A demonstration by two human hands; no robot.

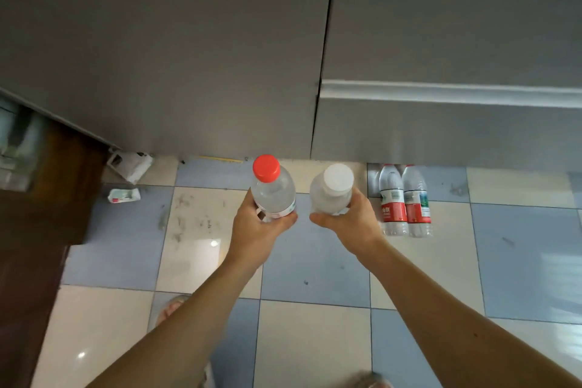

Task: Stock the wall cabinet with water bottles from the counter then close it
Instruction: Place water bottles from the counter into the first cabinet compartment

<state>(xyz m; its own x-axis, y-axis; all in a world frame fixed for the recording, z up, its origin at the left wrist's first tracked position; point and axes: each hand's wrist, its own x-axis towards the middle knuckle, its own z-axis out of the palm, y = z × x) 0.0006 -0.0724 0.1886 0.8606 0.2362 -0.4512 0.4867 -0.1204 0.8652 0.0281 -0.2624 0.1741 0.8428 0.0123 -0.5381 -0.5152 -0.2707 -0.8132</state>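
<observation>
Near the middle of the frame, the left hand (256, 227) gripped a clear water bottle with a red cap (273, 189), fingers curled round its lower body, the cap pointing up toward the camera. Just to its right, the right hand (349, 220) held a second clear bottle with a white cap (332, 190) in the same way, thumb and fingers wrapped round its base. The two bottles stood close together but apart, both raised in front of the grey cabinet doors (189, 57) that filled the upper half of the frame; the doors were closed, a dark seam running between them. To the right of the hands, two more red-labelled bottles (404, 201) stood side by side, touching, on the blue-and-white tiled surface (315, 340) against the foot of the grey panel. At the left of the frame a small crumpled packet (123, 195) lay on the tiles, and a dark brown wooden surface (37, 230) occupied the left edge.
</observation>
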